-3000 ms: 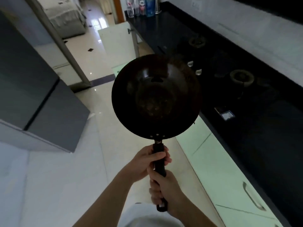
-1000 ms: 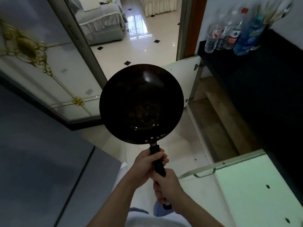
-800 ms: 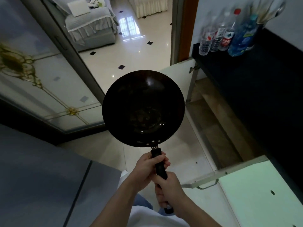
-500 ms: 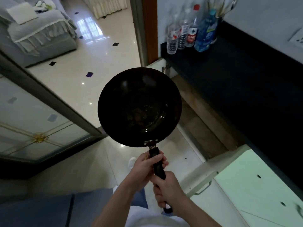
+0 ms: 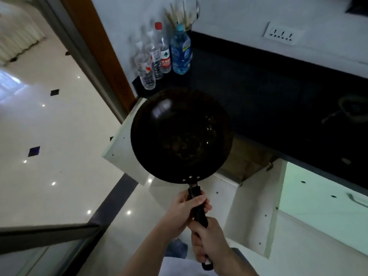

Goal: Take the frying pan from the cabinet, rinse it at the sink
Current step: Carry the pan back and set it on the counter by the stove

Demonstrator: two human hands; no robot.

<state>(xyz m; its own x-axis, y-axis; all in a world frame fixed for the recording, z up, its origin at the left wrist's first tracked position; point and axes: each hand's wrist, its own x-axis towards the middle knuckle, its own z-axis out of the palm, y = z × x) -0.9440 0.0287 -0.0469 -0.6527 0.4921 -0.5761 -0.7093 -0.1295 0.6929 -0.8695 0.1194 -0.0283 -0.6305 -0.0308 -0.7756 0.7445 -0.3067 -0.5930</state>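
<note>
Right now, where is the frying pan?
Centre of the head view: the frying pan is held in the air by the left hand and right hand on its handle, in front of the open cabinet, with the bottles beyond it.

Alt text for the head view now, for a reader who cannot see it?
Both hands grip the handle of a dark frying pan held out in front of an open cabinet, the left hand nearer the pan, the right hand at the handle's end. Bottles stand on the dark counter beyond.
</note>
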